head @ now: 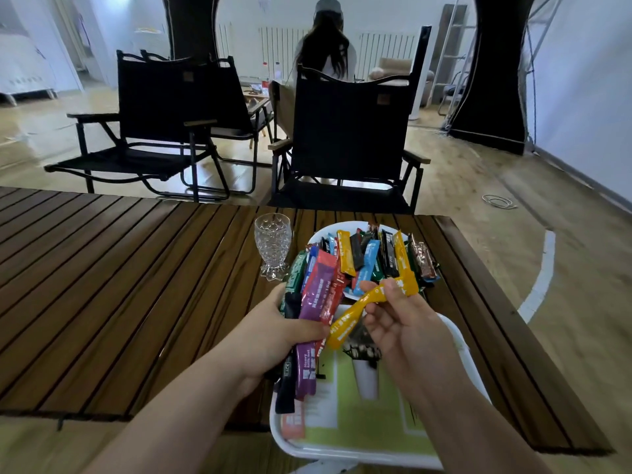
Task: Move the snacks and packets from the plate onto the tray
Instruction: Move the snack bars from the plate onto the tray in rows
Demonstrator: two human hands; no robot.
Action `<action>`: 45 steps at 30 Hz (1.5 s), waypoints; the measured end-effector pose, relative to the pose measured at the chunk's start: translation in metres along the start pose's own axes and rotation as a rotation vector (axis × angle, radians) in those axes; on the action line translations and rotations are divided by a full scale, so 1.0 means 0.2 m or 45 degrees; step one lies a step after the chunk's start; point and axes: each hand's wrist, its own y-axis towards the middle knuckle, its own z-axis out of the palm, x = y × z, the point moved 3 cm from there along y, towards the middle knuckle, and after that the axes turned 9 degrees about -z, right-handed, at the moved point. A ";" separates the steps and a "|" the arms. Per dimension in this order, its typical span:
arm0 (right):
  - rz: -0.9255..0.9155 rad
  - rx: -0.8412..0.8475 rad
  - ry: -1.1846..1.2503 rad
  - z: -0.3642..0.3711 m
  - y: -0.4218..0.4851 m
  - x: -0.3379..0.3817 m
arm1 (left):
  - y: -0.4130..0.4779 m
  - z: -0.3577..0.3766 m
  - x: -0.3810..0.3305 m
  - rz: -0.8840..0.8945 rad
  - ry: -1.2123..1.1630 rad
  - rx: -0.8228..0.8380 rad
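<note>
From your head camera: your left hand [273,336] grips a bundle of packets [318,292] over the tray [342,449]. Your right hand [403,323] pinches a yellow packet [355,309]. A heap of packets [372,258] fills the plate [321,234] just beyond, on the tabletop [136,285].

Black folding chairs [345,138] stand on a pale wood floor [478,186] beyond the slatted surface [102,285]; white radiators [386,53] line the far wall [376,15], a person [326,46] seated before them.
</note>
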 end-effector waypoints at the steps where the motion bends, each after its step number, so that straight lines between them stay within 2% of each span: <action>1: -0.028 0.013 -0.069 -0.01 0.00 0.02 | 0.00 0.00 -0.01 0.028 0.032 -0.003; 6: -0.165 0.038 -0.484 -0.08 0.03 0.13 | 0.00 -0.05 -0.05 0.091 0.088 -0.036; 9: 0.019 0.020 -0.550 -0.11 0.05 0.12 | 0.00 -0.11 -0.08 0.086 -0.045 -0.133; 11: 0.211 0.068 -0.741 -0.13 0.03 0.08 | 0.01 -0.14 -0.09 0.056 -0.151 -0.199; 14: 0.377 0.226 -1.462 -0.17 0.00 0.03 | 0.03 -0.19 -0.09 -0.001 -0.303 -0.248; 16: 0.400 0.469 -1.989 -0.18 -0.02 0.01 | 0.03 -0.21 -0.09 -0.049 -0.348 -0.306; 18: 0.414 0.664 -2.229 -0.18 -0.03 -0.01 | 0.04 -0.24 -0.08 -0.065 -0.379 -0.349; 22: 0.513 0.773 -2.160 -0.17 -0.03 -0.02 | 0.05 -0.24 -0.08 -0.071 -0.373 -0.343; 25: 0.415 0.507 -1.788 -0.15 0.00 0.03 | 0.04 -0.24 -0.07 -0.074 -0.383 -0.342; 27: 0.339 0.403 -1.673 -0.15 0.01 0.06 | 0.04 -0.24 -0.07 -0.077 -0.377 -0.343; 31: 0.497 0.668 -2.087 -0.19 -0.02 -0.01 | 0.03 -0.23 -0.07 -0.077 -0.395 -0.330; 33: 0.499 0.706 -2.188 -0.18 -0.04 -0.05 | 0.04 -0.23 -0.07 -0.076 -0.403 -0.323; 37: 0.440 0.538 -2.126 -0.15 -0.03 -0.12 | 0.04 -0.22 -0.07 -0.067 -0.392 -0.310; 42: 0.430 0.655 -2.163 -0.11 -0.02 -0.16 | 0.03 -0.21 -0.07 -0.074 -0.369 -0.292; 44: 0.438 0.604 -2.004 -0.11 -0.02 -0.16 | 0.03 -0.23 -0.07 -0.078 -0.366 -0.300; 45: 0.444 0.532 -1.825 -0.11 -0.02 -0.15 | 0.03 -0.24 -0.07 -0.077 -0.367 -0.306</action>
